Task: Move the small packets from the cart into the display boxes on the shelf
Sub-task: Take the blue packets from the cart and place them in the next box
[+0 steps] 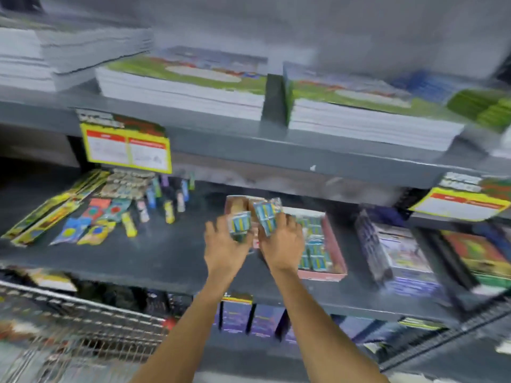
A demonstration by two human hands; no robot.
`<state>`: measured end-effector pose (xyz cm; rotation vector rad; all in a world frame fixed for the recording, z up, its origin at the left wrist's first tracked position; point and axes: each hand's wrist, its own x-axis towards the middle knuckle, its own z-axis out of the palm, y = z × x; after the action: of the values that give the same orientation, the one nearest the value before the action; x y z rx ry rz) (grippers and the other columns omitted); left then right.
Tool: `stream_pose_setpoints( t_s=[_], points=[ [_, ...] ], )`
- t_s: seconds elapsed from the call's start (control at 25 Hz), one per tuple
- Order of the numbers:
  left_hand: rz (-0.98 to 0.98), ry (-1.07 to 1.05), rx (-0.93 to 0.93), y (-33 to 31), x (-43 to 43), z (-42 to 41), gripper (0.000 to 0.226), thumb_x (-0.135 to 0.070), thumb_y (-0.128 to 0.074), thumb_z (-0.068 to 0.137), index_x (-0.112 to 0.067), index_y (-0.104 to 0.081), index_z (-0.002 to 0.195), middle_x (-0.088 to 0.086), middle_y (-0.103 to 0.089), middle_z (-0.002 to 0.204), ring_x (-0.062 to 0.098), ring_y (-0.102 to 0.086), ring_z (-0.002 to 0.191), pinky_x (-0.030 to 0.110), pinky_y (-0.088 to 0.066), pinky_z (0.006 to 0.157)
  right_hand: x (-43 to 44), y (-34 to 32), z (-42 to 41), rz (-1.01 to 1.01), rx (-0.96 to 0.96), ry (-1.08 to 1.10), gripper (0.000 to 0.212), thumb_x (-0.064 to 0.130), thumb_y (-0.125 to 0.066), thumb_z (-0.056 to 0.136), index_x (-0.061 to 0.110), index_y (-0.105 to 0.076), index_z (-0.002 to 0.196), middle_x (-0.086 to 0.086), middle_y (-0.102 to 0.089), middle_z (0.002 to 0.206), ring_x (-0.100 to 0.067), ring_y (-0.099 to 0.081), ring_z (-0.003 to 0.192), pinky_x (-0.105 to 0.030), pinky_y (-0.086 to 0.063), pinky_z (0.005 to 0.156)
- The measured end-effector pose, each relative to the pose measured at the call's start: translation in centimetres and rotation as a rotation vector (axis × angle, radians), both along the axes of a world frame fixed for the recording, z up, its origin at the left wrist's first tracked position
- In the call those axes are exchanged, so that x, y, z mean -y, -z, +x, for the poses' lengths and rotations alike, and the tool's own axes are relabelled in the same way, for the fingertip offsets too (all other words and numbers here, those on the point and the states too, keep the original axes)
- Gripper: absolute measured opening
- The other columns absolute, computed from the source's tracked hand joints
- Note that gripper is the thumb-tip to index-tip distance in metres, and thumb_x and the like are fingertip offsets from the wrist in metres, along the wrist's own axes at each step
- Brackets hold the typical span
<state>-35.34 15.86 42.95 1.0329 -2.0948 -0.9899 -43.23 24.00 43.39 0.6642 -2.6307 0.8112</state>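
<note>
Both hands are raised over the dark middle shelf (166, 252). My left hand (224, 247) grips a small blue-and-yellow packet (239, 223). My right hand (282, 241) grips a bunch of the same small packets (265, 214). Right of my right hand lies a pink display box (331, 244), filled with rows of such packets. A second pink box (235, 204) stands just behind my hands, mostly hidden by them. The wire cart (83, 322) is at the lower left; its contents are blurred.
The whole frame is motion-blurred. Loose colourful packs and small tubes (154, 200) lie on the shelf's left part. Boxed goods (401, 258) sit to the right. Stacks of notebooks (179, 87) fill the shelf above, and yellow price tags (127, 150) hang from its edge.
</note>
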Motion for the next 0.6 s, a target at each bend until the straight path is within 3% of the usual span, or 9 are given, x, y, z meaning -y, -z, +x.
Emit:
stream_pose_setpoints(
  t_s=[0.2,0.36,0.48,0.6],
  points=[
    [-0.036,0.236,0.162,1.7,-5.2,-6.4,0.062,-0.051,-0.065,0.075,-0.017,-0.044,0.122,0.014,-0.044,0.122,0.033,-0.042,0.118,0.046,-0.048,0.090,-8.2,2.6,-3.4,-0.078,0.177,0.292,0.042,0.029,-0.073,0.076,-0.002,-0.057,0.099,-0.028,-0.062,0.099,-0.043,-0.057,0.093,-0.047,-0.048,0.076],
    [-0.126,0.242,0.295,3.3,-7.0,-8.5,0.063,-0.057,-0.054,0.082,-0.013,-0.040,0.125,0.017,-0.039,0.129,0.032,-0.042,0.117,0.043,-0.051,0.086,-10.7,4.4,-4.3,0.014,0.253,0.327,0.046,0.034,-0.067,0.082,0.000,-0.056,0.112,-0.025,-0.062,0.103,-0.040,-0.058,0.095,-0.045,-0.050,0.080],
    [-0.234,0.347,0.282,5.2,-7.0,-8.1,0.053,-0.043,-0.039,0.095,-0.012,-0.031,0.137,0.016,-0.033,0.139,0.031,-0.036,0.126,0.040,-0.040,0.101,-11.0,5.3,-4.5,0.046,0.211,0.268,0.031,0.026,-0.055,0.091,0.001,-0.060,0.109,-0.024,-0.062,0.102,-0.040,-0.060,0.090,-0.044,-0.048,0.078],
    [-0.313,0.491,0.377,7.4,-6.6,-6.8,0.052,-0.039,-0.024,0.099,-0.024,-0.011,0.146,-0.001,-0.006,0.159,0.025,-0.008,0.143,0.044,-0.022,0.111,-11.6,6.1,-4.3,0.143,0.148,0.230,0.018,0.015,-0.055,0.089,0.006,-0.063,0.102,-0.018,-0.064,0.104,-0.036,-0.061,0.090,-0.042,-0.045,0.076]
  ],
)
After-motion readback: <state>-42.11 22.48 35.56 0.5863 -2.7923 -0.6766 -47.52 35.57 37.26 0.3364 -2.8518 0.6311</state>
